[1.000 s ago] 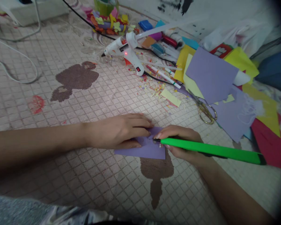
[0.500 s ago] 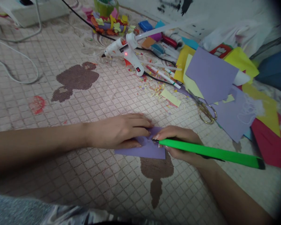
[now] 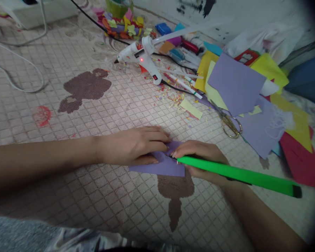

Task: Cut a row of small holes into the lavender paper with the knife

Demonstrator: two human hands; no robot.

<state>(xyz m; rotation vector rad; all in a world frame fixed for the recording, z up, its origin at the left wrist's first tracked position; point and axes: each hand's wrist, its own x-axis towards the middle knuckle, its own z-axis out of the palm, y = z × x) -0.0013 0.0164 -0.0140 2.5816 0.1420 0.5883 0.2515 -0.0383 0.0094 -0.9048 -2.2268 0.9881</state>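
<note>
A small sheet of purple paper (image 3: 170, 168) lies on the patterned tablecloth, partly covered by both hands. My left hand (image 3: 144, 145) rests flat across its left part, fingers stretched out and pressing it down. In my right hand (image 3: 202, 154) is a long green utility knife (image 3: 238, 173), gripped close to its front. The knife's thin dark tip touches the paper beside my left fingertips. Its rear end points right, above my right forearm. My right fingertips are partly hidden behind the knife.
A white hot glue gun (image 3: 144, 57) with its red light on lies at the back, its black cord trailing right. Gold-handled scissors (image 3: 231, 126), paper scraps, and coloured sheets (image 3: 238, 82) are at the right. A bundle of cut-paper shapes (image 3: 126, 28) and a white power strip (image 3: 39, 14) are farther back.
The knife's rear end has swung slightly down and right, and its tip has shifted a little left on the paper. My left hand stays in place.
</note>
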